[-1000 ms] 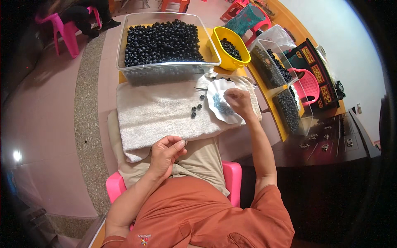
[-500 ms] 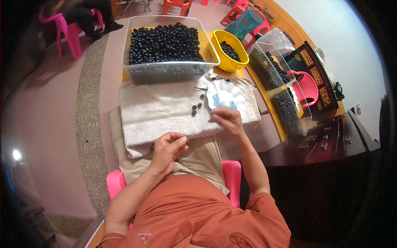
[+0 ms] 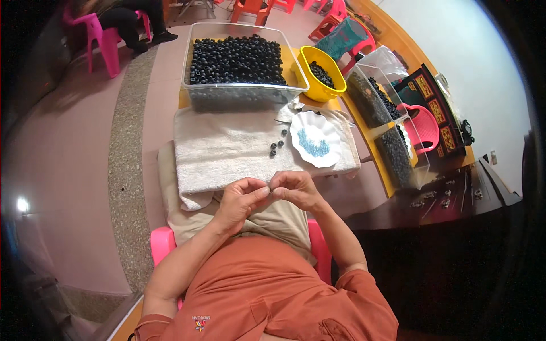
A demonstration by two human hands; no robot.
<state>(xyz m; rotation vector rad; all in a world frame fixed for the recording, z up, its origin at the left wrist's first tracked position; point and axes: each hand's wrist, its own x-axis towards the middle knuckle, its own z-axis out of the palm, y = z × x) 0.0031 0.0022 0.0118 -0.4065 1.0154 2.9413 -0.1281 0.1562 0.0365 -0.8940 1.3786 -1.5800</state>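
My left hand (image 3: 243,203) and my right hand (image 3: 297,191) meet over my lap, just off the towel's near edge. Thumb and forefinger of the left are closed on a small dark bead (image 3: 270,191), mostly hidden by fingertips. The right fingertips are pinched against the same spot; whatever they hold is too small to make out. Several loose black beads (image 3: 273,149) lie on the cream towel (image 3: 222,156) beyond my hands. To their right, a white scalloped dish (image 3: 331,123) holds tiny light-blue beads (image 3: 314,146).
A large clear bin (image 3: 244,94) of black beads stands at the towel's far side, with a yellow tub (image 3: 322,94) beside it. Further clear boxes (image 3: 398,159) with dark beads line the right. A seated person (image 3: 122,23) is at the far left, on a pink chair (image 3: 102,48).
My right hand has come from beside the white dish to the left and nearer, joining my left hand. The left hand has shifted slightly right. The whole view has shifted a little.
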